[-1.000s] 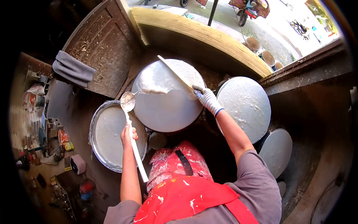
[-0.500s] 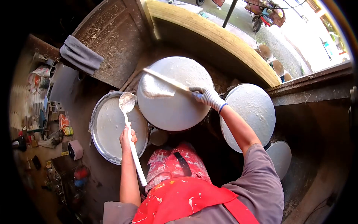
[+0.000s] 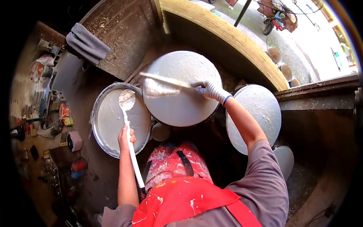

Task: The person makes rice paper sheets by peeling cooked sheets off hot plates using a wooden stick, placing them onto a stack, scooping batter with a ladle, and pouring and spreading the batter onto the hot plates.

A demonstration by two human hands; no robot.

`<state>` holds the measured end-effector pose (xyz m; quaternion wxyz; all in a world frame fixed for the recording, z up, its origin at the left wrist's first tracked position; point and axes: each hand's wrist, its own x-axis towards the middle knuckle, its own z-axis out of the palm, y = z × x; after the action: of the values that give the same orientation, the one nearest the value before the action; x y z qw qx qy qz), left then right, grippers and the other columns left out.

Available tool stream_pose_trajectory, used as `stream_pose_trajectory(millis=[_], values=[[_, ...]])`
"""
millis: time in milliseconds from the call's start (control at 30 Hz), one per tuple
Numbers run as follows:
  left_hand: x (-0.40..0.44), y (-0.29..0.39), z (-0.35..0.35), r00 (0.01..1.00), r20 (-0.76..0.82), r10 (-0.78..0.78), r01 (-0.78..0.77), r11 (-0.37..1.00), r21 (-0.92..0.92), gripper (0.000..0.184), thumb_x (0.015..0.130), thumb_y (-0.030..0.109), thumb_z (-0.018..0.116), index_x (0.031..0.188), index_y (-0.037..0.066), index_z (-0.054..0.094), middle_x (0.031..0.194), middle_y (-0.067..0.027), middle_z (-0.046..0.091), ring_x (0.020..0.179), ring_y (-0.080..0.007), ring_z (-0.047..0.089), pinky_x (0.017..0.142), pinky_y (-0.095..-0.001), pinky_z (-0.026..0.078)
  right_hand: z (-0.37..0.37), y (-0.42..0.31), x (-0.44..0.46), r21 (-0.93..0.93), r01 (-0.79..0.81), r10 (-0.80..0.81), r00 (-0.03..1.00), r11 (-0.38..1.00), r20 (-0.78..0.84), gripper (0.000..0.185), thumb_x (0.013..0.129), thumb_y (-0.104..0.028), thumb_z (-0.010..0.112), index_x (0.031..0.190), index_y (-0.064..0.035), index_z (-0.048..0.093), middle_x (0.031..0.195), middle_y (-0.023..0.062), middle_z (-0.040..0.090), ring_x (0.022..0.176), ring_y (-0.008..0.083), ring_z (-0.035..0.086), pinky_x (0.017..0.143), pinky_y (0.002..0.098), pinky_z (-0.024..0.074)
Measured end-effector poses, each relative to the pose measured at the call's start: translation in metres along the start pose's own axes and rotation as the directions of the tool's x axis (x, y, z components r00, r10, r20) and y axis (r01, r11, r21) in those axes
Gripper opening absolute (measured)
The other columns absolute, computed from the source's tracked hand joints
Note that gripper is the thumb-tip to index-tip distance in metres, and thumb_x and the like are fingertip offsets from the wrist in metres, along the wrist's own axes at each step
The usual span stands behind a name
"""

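My bare left hand [image 3: 126, 137] is closed round the long white handle of a ladle [image 3: 127, 100], whose bowl is over a basin [image 3: 95, 130] of pale, batter-like liquid [image 3: 115, 123]. My right hand [image 3: 212, 91], in a striped white glove, grips a flat spreader stick [image 3: 163, 79]. The stick lies across the middle round plate [image 3: 181, 111], which looks like a griddle coated in white batter. A thicker, wet patch of batter [image 3: 160, 90] sits along the stick's near side. To the right is a second round plate [image 3: 254, 119] with a bumpy white layer.
A small round container [image 3: 160, 132] stands between basin and middle plate. Lower right is a grey disc [image 3: 284, 162]. A grey towel [image 3: 87, 42] hangs over a brown board at upper left. A wooden ledge [image 3: 227, 36] curves behind the plates. Various goods crowd the far left.
The view has shifted slightly, with the plates a little higher in it. My right hand and the stick remain over the middle plate; the ladle stays over the basin.
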<state>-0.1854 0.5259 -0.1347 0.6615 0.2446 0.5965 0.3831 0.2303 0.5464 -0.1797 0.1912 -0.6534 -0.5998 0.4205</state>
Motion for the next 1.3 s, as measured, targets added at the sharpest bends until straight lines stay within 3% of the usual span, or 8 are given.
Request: stream_pose_trajectory(millis=[167,367,533,700,833,967,1200,1300], values=[[0.002,0.004,-0.004,1.000,0.005,0.010,-0.010,0.999,0.051,0.031,0.088,0.030,0.049,0.108,0.006,0.051,0.060,-0.0010,0.043,0.037,-0.0067,0.034,0.034,-0.0212,0.027,-0.001,0.013,-0.061,0.175,0.022,-0.062,0.971,0.984,0.229,0.029,0.079,-0.016,0.062,0.108,-0.0084,0.062,0.097,0.0058,0.065,0.089,0.0126,0.058,0.083,0.0279,0.0442],[0.000,0.005,0.000,0.999,0.024,0.028,-0.030,0.996,0.089,0.031,0.088,0.029,0.049,0.107,0.004,0.051,0.060,-0.0016,0.044,0.036,-0.0071,0.035,0.034,-0.0209,0.028,0.006,0.045,-0.019,0.369,0.058,0.000,0.988,0.928,-0.156,0.028,0.081,-0.013,0.060,0.108,-0.0064,0.061,0.082,0.0016,0.064,0.072,0.0079,0.053,0.069,0.0230,0.0450],[-0.001,0.002,0.001,0.997,0.058,0.046,-0.051,0.994,0.098,0.030,0.088,0.028,0.050,0.106,0.004,0.052,0.059,-0.0018,0.044,0.036,-0.0071,0.035,0.033,-0.0205,0.027,0.011,0.008,-0.072,0.236,-0.078,0.022,0.972,0.969,0.232,0.026,0.078,-0.011,0.061,0.104,-0.0071,0.063,0.086,0.0041,0.067,0.077,0.0092,0.055,0.072,0.0252,0.0450],[-0.009,-0.001,-0.006,0.990,0.136,-0.020,-0.014,0.970,0.242,0.029,0.088,0.025,0.051,0.107,0.003,0.052,0.059,-0.0021,0.044,0.037,-0.0067,0.035,0.032,-0.0203,0.027,0.013,0.039,-0.118,0.391,-0.060,0.143,0.972,0.918,-0.185,0.027,0.083,-0.012,0.059,0.108,-0.0038,0.060,0.082,-0.0004,0.063,0.075,0.0068,0.052,0.071,0.0238,0.0445],[-0.025,-0.006,-0.014,0.967,0.236,-0.097,0.017,0.948,0.318,0.029,0.087,0.023,0.051,0.108,0.002,0.052,0.059,-0.0022,0.044,0.037,-0.0063,0.035,0.032,-0.0190,0.027,0.037,0.007,-0.160,0.369,-0.272,0.237,0.961,0.889,0.140,0.029,0.081,-0.011,0.062,0.109,-0.0045,0.060,0.087,-0.0005,0.063,0.077,0.0063,0.052,0.072,0.0230,0.0444],[-0.033,-0.001,-0.013,0.889,0.428,-0.165,-0.012,0.925,0.380,0.028,0.088,0.020,0.049,0.108,0.001,0.050,0.058,-0.0018,0.043,0.037,-0.0059,0.035,0.031,-0.0172,0.030,0.077,0.020,-0.200,0.688,-0.165,0.500,0.805,0.706,-0.321,0.034,0.080,-0.010,0.062,0.113,-0.0027,0.057,0.080,-0.0028,0.060,0.067,0.0040,0.048,0.063,0.0198,0.0429],[-0.029,0.020,0.013,0.675,0.725,-0.140,-0.065,0.967,0.247,0.032,0.087,0.017,0.050,0.115,0.001,0.048,0.061,-0.0011,0.044,0.041,-0.0040,0.037,0.033,-0.0165,0.032,0.197,-0.068,-0.231,0.479,-0.169,0.426,0.754,0.861,-0.500,0.039,0.078,-0.011,0.064,0.115,-0.0031,0.055,0.098,0.0061,0.064,0.087,0.0081,0.055,0.080,0.0223,0.0429],[-0.026,0.044,0.000,0.650,0.760,0.008,-0.061,0.997,0.041,0.034,0.088,0.020,0.050,0.117,0.002,0.047,0.061,-0.0013,0.043,0.040,-0.0044,0.034,0.033,-0.0164,0.030,0.232,-0.145,-0.208,0.709,-0.042,0.554,0.657,0.704,-0.512,0.049,0.081,-0.009,0.061,0.127,-0.0088,0.044,0.082,0.0021,0.062,0.059,0.0034,0.052,0.053,0.0180,0.0427]])
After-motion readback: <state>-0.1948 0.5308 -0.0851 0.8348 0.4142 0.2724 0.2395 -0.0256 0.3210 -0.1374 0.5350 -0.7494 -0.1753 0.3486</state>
